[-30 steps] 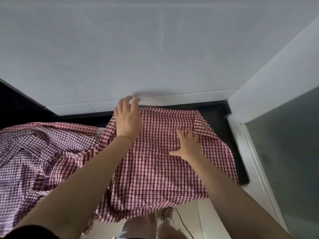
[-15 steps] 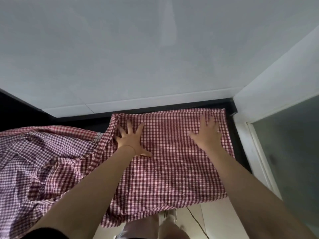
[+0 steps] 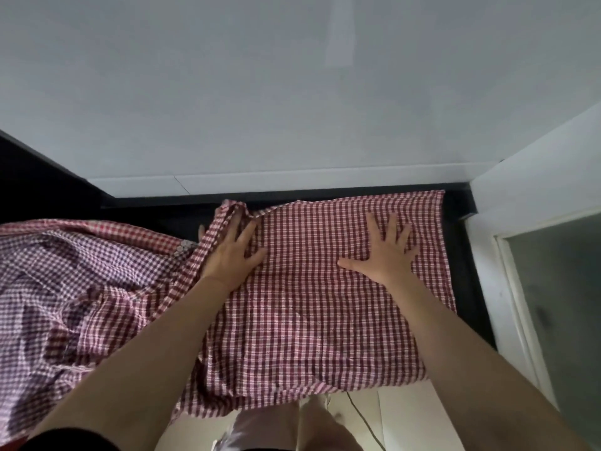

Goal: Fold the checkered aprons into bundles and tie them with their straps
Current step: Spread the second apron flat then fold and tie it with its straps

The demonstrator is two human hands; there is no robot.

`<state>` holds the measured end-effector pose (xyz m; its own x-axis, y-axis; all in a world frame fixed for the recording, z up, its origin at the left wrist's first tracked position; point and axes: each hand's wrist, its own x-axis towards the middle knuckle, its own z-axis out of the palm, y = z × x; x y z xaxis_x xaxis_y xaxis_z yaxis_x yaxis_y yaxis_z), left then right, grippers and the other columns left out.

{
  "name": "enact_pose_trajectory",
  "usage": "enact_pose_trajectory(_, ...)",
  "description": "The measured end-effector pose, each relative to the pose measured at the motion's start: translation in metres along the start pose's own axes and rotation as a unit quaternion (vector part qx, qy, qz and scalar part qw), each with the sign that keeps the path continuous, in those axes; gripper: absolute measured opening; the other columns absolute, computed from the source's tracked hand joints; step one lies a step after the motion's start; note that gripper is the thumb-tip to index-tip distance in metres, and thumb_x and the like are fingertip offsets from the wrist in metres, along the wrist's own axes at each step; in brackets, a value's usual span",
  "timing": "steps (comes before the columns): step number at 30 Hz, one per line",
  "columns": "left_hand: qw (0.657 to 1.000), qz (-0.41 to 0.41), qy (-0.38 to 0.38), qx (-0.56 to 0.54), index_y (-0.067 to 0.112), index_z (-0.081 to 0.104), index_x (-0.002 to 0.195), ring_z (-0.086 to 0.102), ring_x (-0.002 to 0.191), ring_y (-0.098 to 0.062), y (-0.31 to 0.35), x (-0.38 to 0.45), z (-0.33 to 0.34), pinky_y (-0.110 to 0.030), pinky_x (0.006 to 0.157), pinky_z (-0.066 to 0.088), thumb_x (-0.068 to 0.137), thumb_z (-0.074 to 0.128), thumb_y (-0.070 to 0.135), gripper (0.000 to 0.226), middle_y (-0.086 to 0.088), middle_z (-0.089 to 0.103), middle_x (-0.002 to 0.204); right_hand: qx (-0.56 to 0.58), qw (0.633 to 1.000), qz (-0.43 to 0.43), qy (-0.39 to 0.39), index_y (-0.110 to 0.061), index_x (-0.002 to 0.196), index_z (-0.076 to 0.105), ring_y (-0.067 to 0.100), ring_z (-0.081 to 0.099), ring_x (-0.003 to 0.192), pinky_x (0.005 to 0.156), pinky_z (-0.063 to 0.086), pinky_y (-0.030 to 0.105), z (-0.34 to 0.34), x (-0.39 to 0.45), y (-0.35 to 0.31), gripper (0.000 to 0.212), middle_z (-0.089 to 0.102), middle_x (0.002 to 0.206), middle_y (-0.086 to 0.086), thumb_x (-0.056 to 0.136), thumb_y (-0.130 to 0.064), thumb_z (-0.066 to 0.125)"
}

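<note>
Head view: the red checkered apron (image 3: 325, 304) lies spread on the dark tabletop (image 3: 465, 288), front edge hanging off. Right hand (image 3: 387, 252) presses it flat, fingers splayed; left hand (image 3: 232, 252) grips its bunched far-left corner. More checkered aprons (image 3: 71, 288) heaped left.

Both bare forearms reach forward from the bottom corners of the view, converging a little toward the hands. The left hand (image 3: 232, 255) lies palm down with its wrist straight; thumb and forefinger are spread on the right side, while the remaining fingers bend into a raised fold of the checkered apron (image 3: 325, 304) at its far left corner — how firmly they hold it cannot be told. The right hand (image 3: 385, 252) rests flat on the cloth, palm down, all fingers straight and fanned apart, thumb stretched out to the left. A dark short sleeve edge shows at the left upper arm.
</note>
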<state>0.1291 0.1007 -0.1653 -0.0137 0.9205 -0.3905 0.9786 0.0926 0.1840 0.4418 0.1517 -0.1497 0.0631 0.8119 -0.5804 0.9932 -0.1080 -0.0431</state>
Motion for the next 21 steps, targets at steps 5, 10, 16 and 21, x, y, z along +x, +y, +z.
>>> enact_pose_trajectory(5,0.992,-0.113,0.016,-0.045,0.025,-0.012,0.157,-0.013,0.152,-0.034,0.001,0.002,0.016,-0.061,0.12,-0.002,0.08,0.024,0.085,0.104,0.0,-0.01,0.166,-0.012,1.0,0.011,-0.005,-0.042,0.15,-0.027,0.042,-0.026,0.146,0.113,0.001,0.07,0.002,0.002,0.002,0.132,-0.035,0.159,0.009,0.058,-0.096,0.05)
enact_pose_trajectory(10,0.974,-0.219,0.012,-0.064,0.006,0.006,0.157,0.016,0.149,-0.038,0.054,-0.002,-0.02,-0.051,0.117,0.028,0.095,0.044,0.057,0.089,-0.017,0.01,0.164,-0.008,1.0,0.013,-0.008,-0.041,0.151,-0.025,0.042,-0.024,0.146,0.114,0.002,0.071,-0.002,0.0,0.0,0.132,-0.033,0.159,0.01,0.059,-0.093,0.054)
enact_pose_trajectory(16,0.999,0.014,-0.023,0.026,0.041,-0.013,0.155,-0.022,0.149,-0.038,0.073,-0.029,0.012,-0.066,0.117,-0.005,0.095,0.017,0.071,0.074,-0.003,-0.023,0.164,0.009,1.0,0.009,0.0,-0.04,0.154,-0.018,0.042,-0.021,0.148,0.115,0.001,0.069,-0.006,-0.007,-0.009,0.123,-0.028,0.162,0.009,0.067,-0.09,0.054)
enact_pose_trajectory(21,0.998,0.007,-0.012,0.057,0.043,-0.029,0.149,-0.034,0.144,-0.037,0.066,-0.025,0.029,-0.069,0.114,-0.01,0.089,0.004,0.077,0.076,-0.002,-0.035,0.159,0.016,0.97,-0.206,0.126,-0.044,0.156,0.001,0.027,-0.017,0.152,0.12,-0.005,0.058,0.03,-0.043,-0.034,0.072,-0.012,0.166,-0.002,0.095,-0.072,0.025)
